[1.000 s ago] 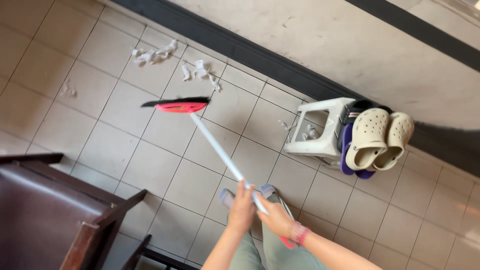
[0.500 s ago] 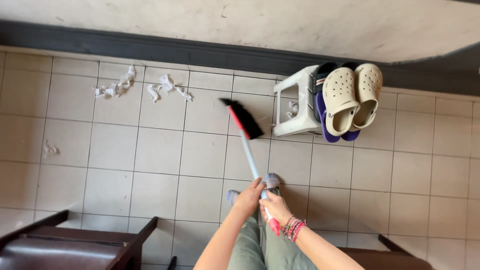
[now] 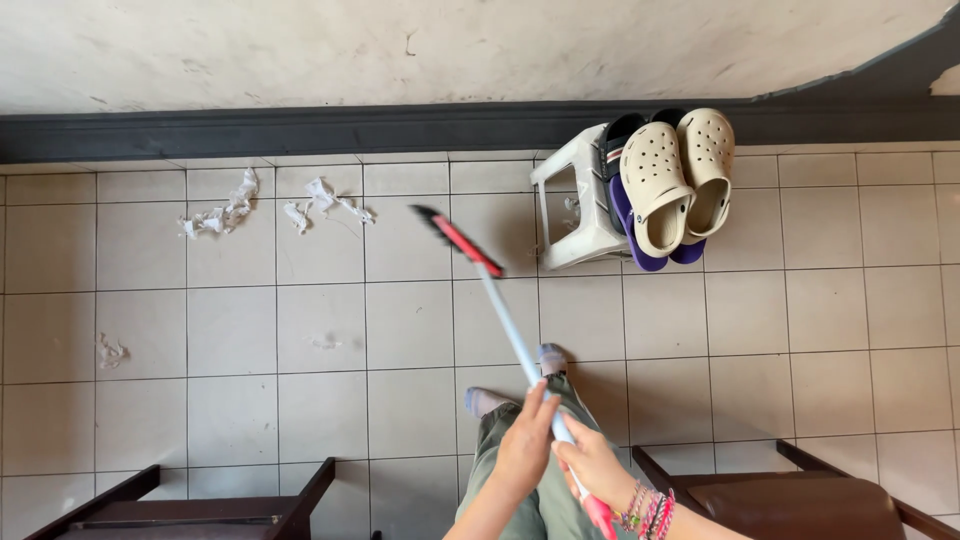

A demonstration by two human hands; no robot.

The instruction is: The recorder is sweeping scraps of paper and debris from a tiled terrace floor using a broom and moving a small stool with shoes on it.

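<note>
While your left hand (image 3: 527,440) and right hand (image 3: 597,462) stay wrapped around the pale blue handle, fingers closed on it one just above the other, the broom (image 3: 497,300) has swung across the tiled floor (image 3: 230,330). A second ago its red and black head sat flat and broad, close to the torn paper scraps (image 3: 270,205); now you hold it turned edge-on, so it shows only as a narrow strip, nearer the white plastic stool (image 3: 570,200) and the dark skirting at the floor's far edge. Whether the bristles touch the tiles cannot be told.

The scraps lie untouched toward the far left part of the floor, just short of the skirting, with two smaller bits (image 3: 110,350) nearer the left edge. So, as it looks, the stroke has carried the head away from the litter without gathering any of it.

The stool lies tipped on its side against the wall, with cream clogs (image 3: 675,180) and darker sandals leaning on it. Your feet stand under the handle, and dark wooden furniture (image 3: 200,505) frames the near edge on both sides.
</note>
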